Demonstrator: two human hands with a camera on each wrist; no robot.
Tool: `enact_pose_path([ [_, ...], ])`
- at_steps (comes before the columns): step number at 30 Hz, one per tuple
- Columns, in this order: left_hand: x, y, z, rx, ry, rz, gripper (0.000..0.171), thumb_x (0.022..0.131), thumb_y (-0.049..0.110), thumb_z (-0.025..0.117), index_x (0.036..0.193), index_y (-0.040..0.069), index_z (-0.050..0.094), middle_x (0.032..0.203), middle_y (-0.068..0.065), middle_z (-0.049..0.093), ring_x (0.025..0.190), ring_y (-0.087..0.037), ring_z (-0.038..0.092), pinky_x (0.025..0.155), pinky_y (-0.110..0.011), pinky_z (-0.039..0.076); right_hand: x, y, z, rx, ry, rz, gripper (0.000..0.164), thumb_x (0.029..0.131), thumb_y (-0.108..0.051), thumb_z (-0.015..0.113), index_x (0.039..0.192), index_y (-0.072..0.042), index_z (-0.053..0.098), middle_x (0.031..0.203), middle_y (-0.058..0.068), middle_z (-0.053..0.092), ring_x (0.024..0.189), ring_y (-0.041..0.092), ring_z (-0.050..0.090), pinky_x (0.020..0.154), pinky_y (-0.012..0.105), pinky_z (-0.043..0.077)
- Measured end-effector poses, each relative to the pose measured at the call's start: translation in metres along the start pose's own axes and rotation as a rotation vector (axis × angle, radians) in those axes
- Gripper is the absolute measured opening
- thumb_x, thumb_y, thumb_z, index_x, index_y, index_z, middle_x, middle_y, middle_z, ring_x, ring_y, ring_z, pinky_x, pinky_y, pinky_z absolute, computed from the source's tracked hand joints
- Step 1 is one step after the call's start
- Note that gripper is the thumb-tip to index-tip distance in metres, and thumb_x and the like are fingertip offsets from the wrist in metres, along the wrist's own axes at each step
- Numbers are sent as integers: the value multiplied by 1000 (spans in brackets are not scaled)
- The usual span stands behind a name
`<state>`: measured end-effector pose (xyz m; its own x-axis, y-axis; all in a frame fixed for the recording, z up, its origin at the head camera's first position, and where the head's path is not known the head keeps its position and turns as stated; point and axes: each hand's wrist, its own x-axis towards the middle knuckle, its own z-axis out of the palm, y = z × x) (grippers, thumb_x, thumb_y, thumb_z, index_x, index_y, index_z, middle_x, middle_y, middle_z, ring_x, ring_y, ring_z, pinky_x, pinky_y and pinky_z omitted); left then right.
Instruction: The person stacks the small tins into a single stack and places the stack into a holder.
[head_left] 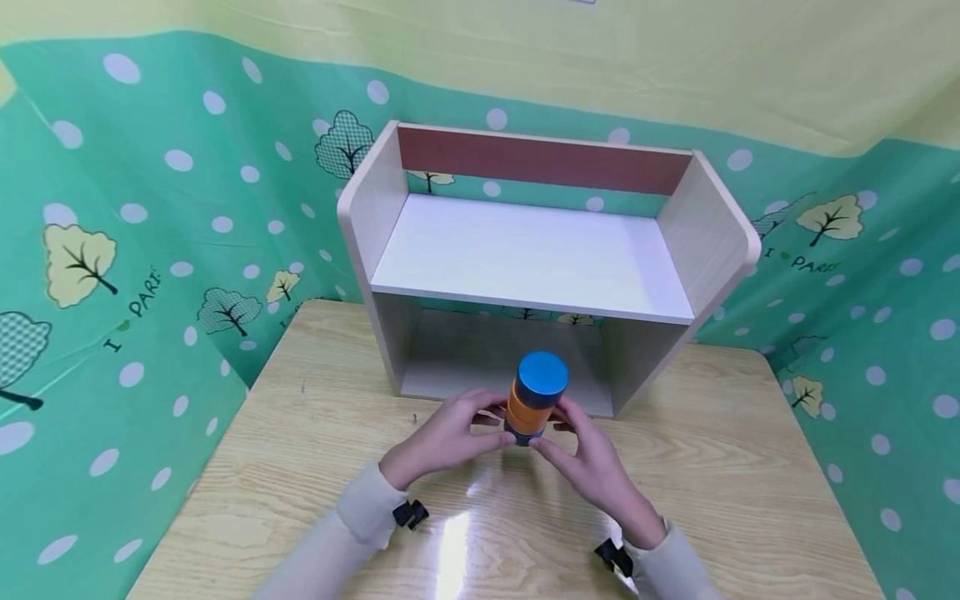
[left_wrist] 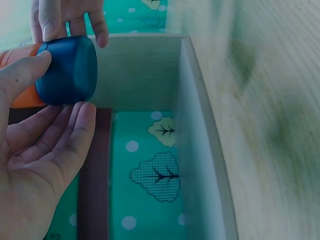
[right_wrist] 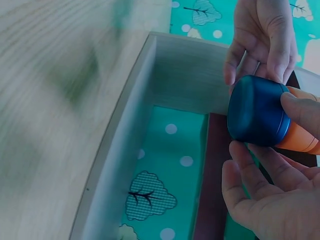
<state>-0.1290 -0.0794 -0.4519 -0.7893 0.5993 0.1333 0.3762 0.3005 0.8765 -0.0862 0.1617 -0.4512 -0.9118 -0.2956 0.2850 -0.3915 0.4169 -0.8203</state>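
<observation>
Between both hands is an orange canister [head_left: 524, 412] with a bright blue top and a dark blue lower end, held nearly upright in front of the shelf unit. My left hand [head_left: 456, 434] grips its left side near the bottom, the thumb on the front. From the other side my right hand [head_left: 592, 462] holds it, also with the thumb in front. Both wrist views show the dark blue end [left_wrist: 70, 70] up close, raised off the table. In the right wrist view the thumb lies at the seam of the blue end [right_wrist: 257, 111] and the orange body.
A two-tier shelf unit [head_left: 525, 250] with pale side panels and a reddish-brown back strip stands behind the hands. Under it is a light wood table [head_left: 300, 467]. A green dotted curtain [head_left: 180, 200] hangs around the back and sides.
</observation>
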Motion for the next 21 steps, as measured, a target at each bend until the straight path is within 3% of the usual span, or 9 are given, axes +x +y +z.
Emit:
enact_pose_path([
  [21, 13, 20, -17, 35, 3, 93, 53, 92, 33, 75, 136, 8, 59, 121, 1, 62, 106, -10, 64, 91, -30, 54, 14, -19, -22, -59, -10, -58, 65, 88, -11, 79, 145, -14, 46, 135, 5, 60, 113, 21, 63, 91, 46, 55],
])
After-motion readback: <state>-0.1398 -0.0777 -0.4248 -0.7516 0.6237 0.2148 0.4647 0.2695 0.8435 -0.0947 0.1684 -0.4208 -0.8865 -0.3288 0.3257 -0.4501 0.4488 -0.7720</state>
